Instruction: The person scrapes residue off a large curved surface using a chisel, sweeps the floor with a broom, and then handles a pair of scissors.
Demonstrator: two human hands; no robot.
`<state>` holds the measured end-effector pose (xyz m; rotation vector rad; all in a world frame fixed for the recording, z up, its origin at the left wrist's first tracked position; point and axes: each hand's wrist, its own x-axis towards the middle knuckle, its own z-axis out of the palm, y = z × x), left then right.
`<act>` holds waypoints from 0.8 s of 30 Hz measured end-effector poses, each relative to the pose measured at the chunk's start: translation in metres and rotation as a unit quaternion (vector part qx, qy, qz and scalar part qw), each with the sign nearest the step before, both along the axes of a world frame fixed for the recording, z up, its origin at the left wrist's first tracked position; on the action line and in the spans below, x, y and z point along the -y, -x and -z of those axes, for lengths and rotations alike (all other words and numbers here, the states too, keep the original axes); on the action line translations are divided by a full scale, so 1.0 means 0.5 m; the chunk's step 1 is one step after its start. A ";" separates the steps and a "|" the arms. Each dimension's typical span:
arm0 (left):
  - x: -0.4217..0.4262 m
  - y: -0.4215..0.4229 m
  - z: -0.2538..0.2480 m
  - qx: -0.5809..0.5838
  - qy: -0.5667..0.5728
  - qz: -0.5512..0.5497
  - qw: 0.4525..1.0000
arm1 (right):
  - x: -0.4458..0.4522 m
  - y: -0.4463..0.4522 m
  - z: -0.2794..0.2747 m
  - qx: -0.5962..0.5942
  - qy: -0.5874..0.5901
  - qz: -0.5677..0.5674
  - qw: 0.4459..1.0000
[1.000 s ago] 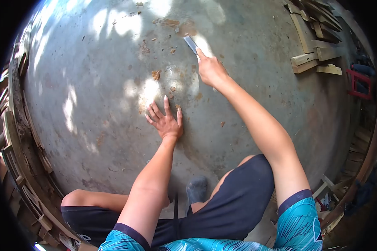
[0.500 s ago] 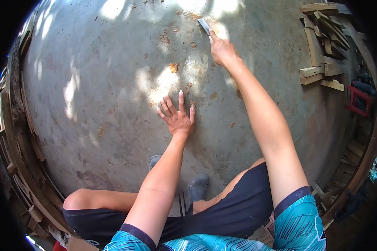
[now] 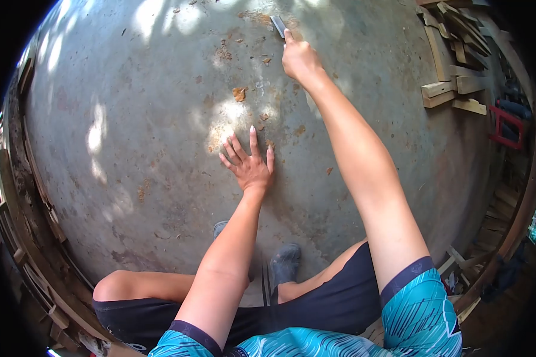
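My right hand (image 3: 302,60) is closed around the handle of a scraper (image 3: 277,26), arm stretched far forward. The scraper's flat metal blade points away from me, beside a brownish stain (image 3: 257,18) on the grey concrete floor (image 3: 161,196). The handle is mostly hidden inside my fist. Flat on the floor, with its fingers spread, rests my left hand (image 3: 254,172); it holds nothing. A brown flake of debris (image 3: 239,94) lies ahead of my left fingertips, and smaller crumbs are scattered between the two hands.
Wooden offcuts (image 3: 441,59) are piled at the far right, with a red frame-like object (image 3: 506,128) near them. Long timber (image 3: 27,190) lines the left edge. My shoe (image 3: 286,262) is on the floor below my hands. Sunlight patches dapple the concrete.
My right hand and the scraper have shifted slightly left in view, still at the brown stain. My left hand stays planted on the floor. The whole view has tilted a little.
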<state>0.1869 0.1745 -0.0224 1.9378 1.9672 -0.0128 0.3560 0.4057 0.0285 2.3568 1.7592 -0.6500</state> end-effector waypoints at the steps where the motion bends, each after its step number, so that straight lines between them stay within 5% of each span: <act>1: -0.016 0.000 0.002 -0.001 -0.006 -0.004 1.000 | -0.012 0.008 -0.004 -0.001 -0.002 0.006 1.000; 24: -0.016 -0.002 -0.001 -0.029 -0.017 0.005 0.999 | 0.039 0.043 -0.045 -0.017 0.043 0.002 0.999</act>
